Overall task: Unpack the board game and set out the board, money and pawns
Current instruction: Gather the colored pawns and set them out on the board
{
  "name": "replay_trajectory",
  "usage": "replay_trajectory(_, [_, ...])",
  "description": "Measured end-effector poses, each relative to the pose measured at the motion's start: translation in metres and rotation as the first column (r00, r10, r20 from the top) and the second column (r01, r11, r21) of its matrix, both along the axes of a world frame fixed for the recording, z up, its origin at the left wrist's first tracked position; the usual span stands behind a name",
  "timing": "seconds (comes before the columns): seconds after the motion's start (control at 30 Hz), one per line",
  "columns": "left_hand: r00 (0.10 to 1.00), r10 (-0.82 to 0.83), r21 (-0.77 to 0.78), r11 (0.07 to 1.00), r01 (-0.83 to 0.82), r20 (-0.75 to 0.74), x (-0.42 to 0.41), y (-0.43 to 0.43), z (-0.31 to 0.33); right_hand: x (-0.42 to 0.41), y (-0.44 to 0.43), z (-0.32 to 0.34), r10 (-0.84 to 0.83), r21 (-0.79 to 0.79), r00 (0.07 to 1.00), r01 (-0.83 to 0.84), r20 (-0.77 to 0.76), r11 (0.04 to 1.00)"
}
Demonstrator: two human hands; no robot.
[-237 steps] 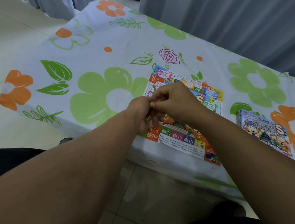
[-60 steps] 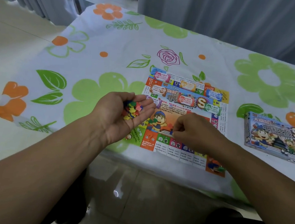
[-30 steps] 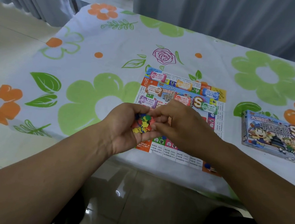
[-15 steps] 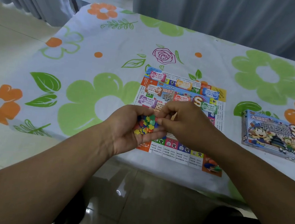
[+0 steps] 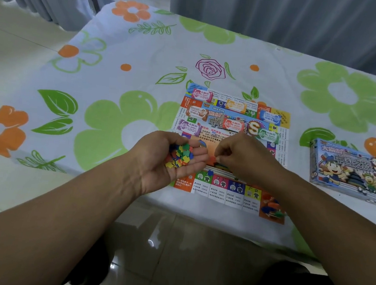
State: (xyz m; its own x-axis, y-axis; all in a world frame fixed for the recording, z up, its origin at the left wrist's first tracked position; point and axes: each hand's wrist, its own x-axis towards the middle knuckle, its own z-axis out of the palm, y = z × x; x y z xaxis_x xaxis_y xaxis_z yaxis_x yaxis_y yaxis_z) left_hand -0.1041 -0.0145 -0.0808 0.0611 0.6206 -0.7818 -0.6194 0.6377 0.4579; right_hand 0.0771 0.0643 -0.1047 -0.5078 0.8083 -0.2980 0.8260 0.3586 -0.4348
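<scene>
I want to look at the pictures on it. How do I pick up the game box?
Come from above and pinch the box across its two long sides, thumb on the near one. It lies flat, picture up, on the tablecloth, with nothing touching it.

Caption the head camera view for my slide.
Left hand cups small coloured tokens; right hand pinches an orange token over the printed board.
</scene>
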Motion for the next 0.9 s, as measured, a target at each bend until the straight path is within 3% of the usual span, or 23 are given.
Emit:
replay_trajectory(0.3, [1.000, 0.006, -0.016, 1.000, -0.007, -0.028, -0.003, 0.000, -0.003, -0.002, 0.002, 0.004, -0.041, 0.055, 0.999, 0.042, -0.027, 0.998])
replay_trajectory(0.4, [1.000, -0.007, -0.005, 1.000, 0.007, -0.002, -0.003, 0.000, -0.002, -0.008, -0.003, 0.017, -0.037, 0.086, 0.978, 0.055, -0.203, 0.995])
replay_trajectory(0.5, [1.000, -0.011, 0.021, 1.000, 0.010, 0.018, -0.004, 0.000, -0.002, -0.018, -0.016, 0.029, 0.071, 0.065, 0.930, -0.051, -0.362, 0.997])
replay_trajectory(0.63, [0.999, -0.027, 0.056, 0.998, 0.024, 0.043, -0.002, -0.001, -0.003, -0.023, -0.028, 0.025, 0.195, 0.122, 0.935, -0.165, -0.297, 0.979])
replay_trajectory(0.9, [0.996, -0.085, 0.065, 0.994, 0.084, 0.021, -0.003, -0.002, -0.004, -0.020, -0.025, 0.019, 0.201, 0.163, 0.938, -0.160, -0.281, 0.973])
